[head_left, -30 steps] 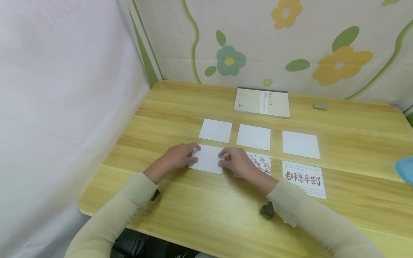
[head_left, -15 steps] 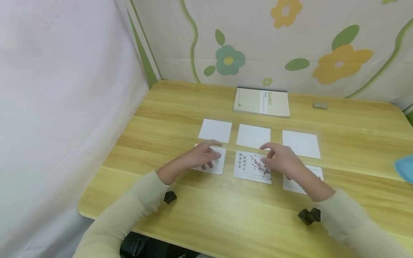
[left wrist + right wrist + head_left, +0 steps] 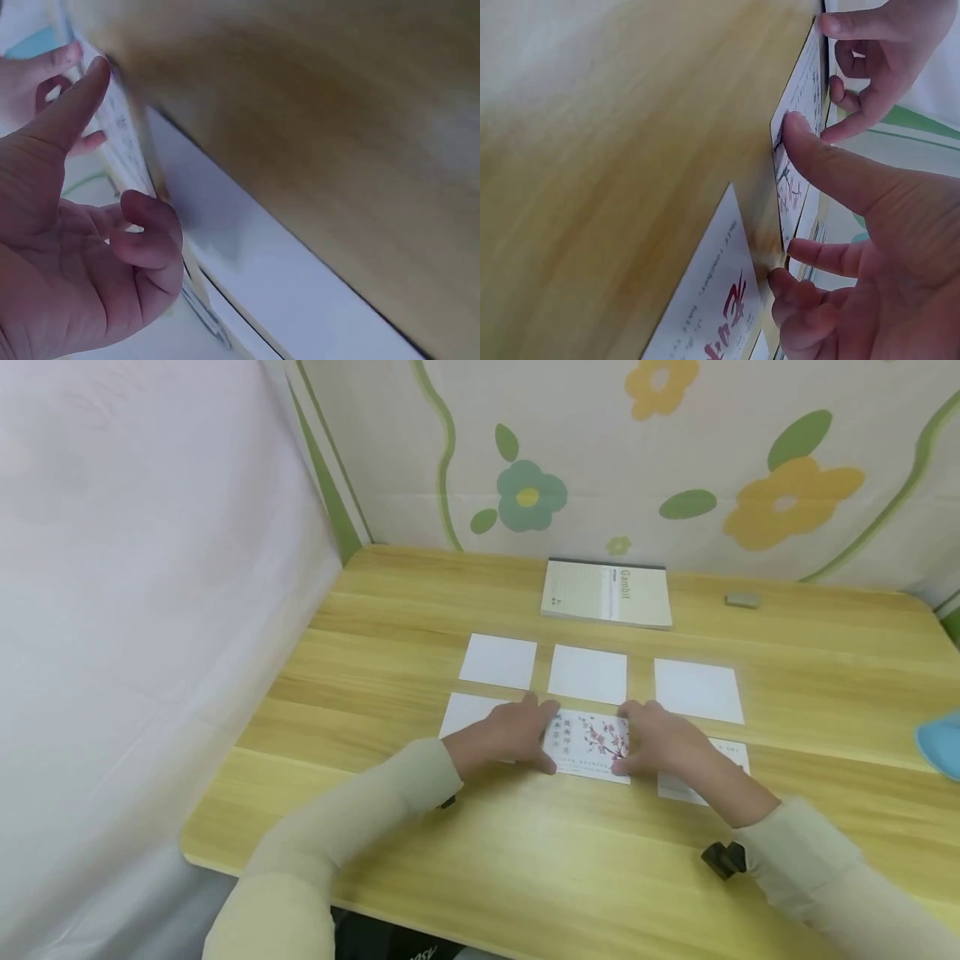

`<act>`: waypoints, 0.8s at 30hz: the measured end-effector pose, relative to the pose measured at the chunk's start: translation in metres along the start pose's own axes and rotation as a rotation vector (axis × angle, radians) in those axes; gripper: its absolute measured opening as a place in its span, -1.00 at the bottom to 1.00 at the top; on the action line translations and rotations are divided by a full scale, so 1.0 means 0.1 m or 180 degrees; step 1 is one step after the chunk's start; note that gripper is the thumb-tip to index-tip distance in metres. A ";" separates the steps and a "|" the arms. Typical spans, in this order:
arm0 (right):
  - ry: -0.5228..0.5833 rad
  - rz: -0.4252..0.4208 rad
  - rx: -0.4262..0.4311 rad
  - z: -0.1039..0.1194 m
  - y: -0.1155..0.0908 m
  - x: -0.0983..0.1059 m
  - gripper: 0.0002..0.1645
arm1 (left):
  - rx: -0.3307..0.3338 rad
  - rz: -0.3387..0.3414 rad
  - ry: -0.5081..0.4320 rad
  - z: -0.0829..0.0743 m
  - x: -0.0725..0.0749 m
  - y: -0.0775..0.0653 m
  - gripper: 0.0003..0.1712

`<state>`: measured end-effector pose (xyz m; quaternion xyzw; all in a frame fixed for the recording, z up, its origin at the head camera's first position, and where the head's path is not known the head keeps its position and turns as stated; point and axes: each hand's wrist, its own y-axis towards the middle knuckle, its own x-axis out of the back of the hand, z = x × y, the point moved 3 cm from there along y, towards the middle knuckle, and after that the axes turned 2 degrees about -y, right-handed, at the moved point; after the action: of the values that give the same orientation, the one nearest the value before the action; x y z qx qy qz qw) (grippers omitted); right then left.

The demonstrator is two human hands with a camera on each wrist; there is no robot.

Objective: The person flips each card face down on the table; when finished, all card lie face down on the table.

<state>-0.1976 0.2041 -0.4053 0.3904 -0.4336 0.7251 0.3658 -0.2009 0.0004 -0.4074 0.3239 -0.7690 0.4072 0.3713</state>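
A white card (image 3: pixel 587 745) printed with a pink blossom branch and dark characters lies at the middle of the front row. My left hand (image 3: pixel 517 731) holds its left edge, the thumb at the near corner and a finger at the far one. Across from it, my right hand (image 3: pixel 662 740) grips the right edge the same way; in the right wrist view its thumb (image 3: pixel 801 133) lies on the card's near corner. Under my left forearm is a blank white card (image 3: pixel 467 712), partly covered. A card with red lettering (image 3: pixel 681 789) is half hidden beneath my right wrist.
Behind lies a row of blank cards: left (image 3: pixel 498 661), middle (image 3: pixel 587 673) and right (image 3: pixel 699 691). Farther back are a notebook (image 3: pixel 585 592) and a small grey block (image 3: pixel 742 601). A blue object (image 3: pixel 941 745) shows at the right edge of the wooden table (image 3: pixel 480 877).
Both hands have let go of the left blank card and moved right to the blossom card, the right hand arriving first. The cards appear to lie in the same places.
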 end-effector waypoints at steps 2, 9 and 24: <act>-0.0053 0.0009 -0.0027 0.00 0.02 -0.01 0.14 | 0.0019 -0.0010 0.0150 -0.05 0.00 0.03 0.03; 0.0355 -0.0123 -0.0007 -0.03 -0.04 -0.04 0.08 | 0.0030 -0.0215 -0.0329 -0.05 -0.03 0.06 0.08; 0.0767 -0.0773 0.0124 0.06 -0.29 -0.14 -0.06 | -0.0279 -0.0521 -0.1498 0.01 -0.06 -0.12 0.04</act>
<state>-0.1650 0.2062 -0.4060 0.3572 -0.3221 0.7254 0.4924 -0.1891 -0.0051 -0.4082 0.4546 -0.8224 0.2554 0.2274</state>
